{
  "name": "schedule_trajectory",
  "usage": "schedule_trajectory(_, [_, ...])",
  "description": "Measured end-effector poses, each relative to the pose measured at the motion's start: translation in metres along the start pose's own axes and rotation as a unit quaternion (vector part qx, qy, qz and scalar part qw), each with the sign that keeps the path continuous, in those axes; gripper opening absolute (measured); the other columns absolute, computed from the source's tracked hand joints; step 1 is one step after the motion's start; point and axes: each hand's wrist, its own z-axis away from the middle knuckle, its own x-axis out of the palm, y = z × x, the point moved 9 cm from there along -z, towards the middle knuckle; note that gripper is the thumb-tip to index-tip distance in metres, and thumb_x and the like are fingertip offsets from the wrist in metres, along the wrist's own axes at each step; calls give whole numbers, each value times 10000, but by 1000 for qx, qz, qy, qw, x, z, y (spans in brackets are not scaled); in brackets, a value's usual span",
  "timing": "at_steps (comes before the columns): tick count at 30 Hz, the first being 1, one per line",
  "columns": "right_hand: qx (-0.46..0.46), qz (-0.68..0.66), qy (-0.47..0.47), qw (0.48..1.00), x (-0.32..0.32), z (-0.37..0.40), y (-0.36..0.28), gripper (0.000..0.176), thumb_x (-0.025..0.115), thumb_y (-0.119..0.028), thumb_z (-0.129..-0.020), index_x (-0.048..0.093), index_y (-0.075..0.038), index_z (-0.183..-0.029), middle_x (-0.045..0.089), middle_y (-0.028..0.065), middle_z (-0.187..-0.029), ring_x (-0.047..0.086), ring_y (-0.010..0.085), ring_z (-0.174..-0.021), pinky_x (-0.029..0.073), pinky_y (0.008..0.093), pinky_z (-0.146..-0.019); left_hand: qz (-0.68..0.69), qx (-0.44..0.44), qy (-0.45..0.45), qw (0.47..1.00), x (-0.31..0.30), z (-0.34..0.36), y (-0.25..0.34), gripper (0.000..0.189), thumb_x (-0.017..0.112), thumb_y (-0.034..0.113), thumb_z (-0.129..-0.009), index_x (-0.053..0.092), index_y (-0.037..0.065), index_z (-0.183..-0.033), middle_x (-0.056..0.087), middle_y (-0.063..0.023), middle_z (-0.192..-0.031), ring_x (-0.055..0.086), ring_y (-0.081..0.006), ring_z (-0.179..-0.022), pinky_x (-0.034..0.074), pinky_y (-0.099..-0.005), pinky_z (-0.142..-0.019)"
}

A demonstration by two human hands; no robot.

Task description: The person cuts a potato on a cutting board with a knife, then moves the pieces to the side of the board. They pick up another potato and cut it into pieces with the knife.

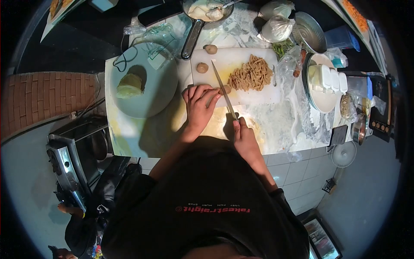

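Note:
My right hand is wrapped round the handle of a long kitchen knife. Its blade points away from me across the white cutting board. The fingers of my left hand press a brown meatball against the board, with the blade right at it. Two more round brown balls, one near the board's left edge and one at its far edge, lie whole. To the right of the knife is a heap of brown cut strips.
Left of the board, a large round plate carries a piece of cabbage. A pan with pale contents stands beyond the board. Plastic bags, a metal bowl and a tray with white containers line the right. Another person is at lower left.

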Motion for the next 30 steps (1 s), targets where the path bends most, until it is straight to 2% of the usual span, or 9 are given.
schedule_trajectory(7, [-10, 20, 28, 999, -5, 6, -12, 336, 393, -284, -1096, 455, 41, -1040, 608, 341, -703, 602, 556, -708, 446, 594, -568, -5, -2, 11, 1000, -1, 0, 1, 181, 806, 219, -805, 767, 152, -968, 641, 35, -979, 552, -185, -962, 342, -360, -911])
schedule_trajectory(16, [-24, 32, 39, 998, -7, 7, -18, 317, 395, -270, -1096, 453, 41, -1064, 602, 337, -685, 599, 546, -671, 443, 589, -547, -7, -1, 18, 1000, -1, -1, 2, 177, 811, 227, -799, 755, 149, -947, 637, 34, -975, 546, -190, -956, 343, -359, -905])
schedule_trajectory(30, [-22, 44, 39, 998, -9, 7, -19, 297, 403, -260, -1092, 454, 29, -1047, 608, 338, -704, 594, 555, -702, 435, 608, -572, -8, 0, 13, 1000, -2, -2, 3, 171, 802, 229, -804, 772, 144, -950, 639, 40, -971, 540, -186, -952, 340, -360, -915])
